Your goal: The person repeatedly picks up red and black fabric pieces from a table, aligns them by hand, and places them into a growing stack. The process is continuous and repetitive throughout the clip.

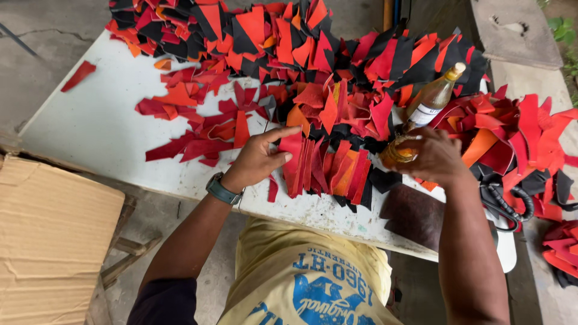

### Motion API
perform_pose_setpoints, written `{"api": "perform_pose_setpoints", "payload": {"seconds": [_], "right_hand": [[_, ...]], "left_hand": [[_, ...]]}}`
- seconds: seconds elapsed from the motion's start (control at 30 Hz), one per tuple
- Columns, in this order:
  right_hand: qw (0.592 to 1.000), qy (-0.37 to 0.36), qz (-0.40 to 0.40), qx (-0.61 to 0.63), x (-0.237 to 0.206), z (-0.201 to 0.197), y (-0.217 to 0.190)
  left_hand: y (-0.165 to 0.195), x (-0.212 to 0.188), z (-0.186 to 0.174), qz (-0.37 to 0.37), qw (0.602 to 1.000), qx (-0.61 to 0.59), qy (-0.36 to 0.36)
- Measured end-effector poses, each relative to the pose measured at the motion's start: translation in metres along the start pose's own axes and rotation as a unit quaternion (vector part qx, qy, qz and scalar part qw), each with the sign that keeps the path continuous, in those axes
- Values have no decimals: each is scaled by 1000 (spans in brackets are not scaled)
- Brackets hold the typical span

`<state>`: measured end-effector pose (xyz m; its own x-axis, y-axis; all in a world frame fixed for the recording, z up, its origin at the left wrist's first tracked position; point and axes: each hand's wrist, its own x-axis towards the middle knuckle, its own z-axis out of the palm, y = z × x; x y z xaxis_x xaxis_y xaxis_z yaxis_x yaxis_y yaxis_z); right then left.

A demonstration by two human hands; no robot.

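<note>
On the white table (90, 129), his right hand (435, 157) grips a tilted bottle (421, 114) while the left hand (259, 159), open, presses scraps (328, 171); liquid could spill and soak them.

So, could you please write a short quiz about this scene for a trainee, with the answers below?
1. True or false: the right hand grips a bottle of amber liquid.
2. What does the left hand press on? A) a cardboard box B) a row of red and orange leather strips C) black scissors
3. What is worn on the left wrist?

Key
1. True; the bottle is tilted over the leather pieces.
2. B; the cardboard box sits off the white table, and the scissors lie near the right forearm.
3. A wristwatch.
</note>
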<state>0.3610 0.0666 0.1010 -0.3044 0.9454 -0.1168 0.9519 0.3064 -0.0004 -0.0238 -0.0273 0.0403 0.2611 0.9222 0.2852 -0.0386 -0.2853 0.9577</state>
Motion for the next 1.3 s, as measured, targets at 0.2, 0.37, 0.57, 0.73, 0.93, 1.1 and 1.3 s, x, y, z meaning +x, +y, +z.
{"api": "perform_pose_setpoints", "payload": {"seconds": [0.2, 0.37, 0.57, 0.73, 0.93, 1.1, 1.3], "right_hand": [[987, 152, -24, 47, -53, 15, 6], [978, 184, -34, 91, -61, 17, -2], [929, 229, -127, 261, -90, 3, -21], [846, 250, -232, 410, -128, 1, -70], [843, 298, -257, 366, -122, -7, -106], [879, 347, -198, 259, -120, -10, -111], [884, 386, -189, 185, -116, -13, -112]], "left_hand": [[-12, 5, 18, -30, 979, -203, 5], [-13, 13, 37, 5, 965, -260, -8], [-13, 16, 53, -16, 926, -374, -40], [-1, 9, 76, -21, 922, -379, -79], [19, 7, 84, -19, 925, -362, -113], [24, 4, 88, 1, 925, -359, -120], [27, 5, 88, 2, 916, -377, -134]]}}
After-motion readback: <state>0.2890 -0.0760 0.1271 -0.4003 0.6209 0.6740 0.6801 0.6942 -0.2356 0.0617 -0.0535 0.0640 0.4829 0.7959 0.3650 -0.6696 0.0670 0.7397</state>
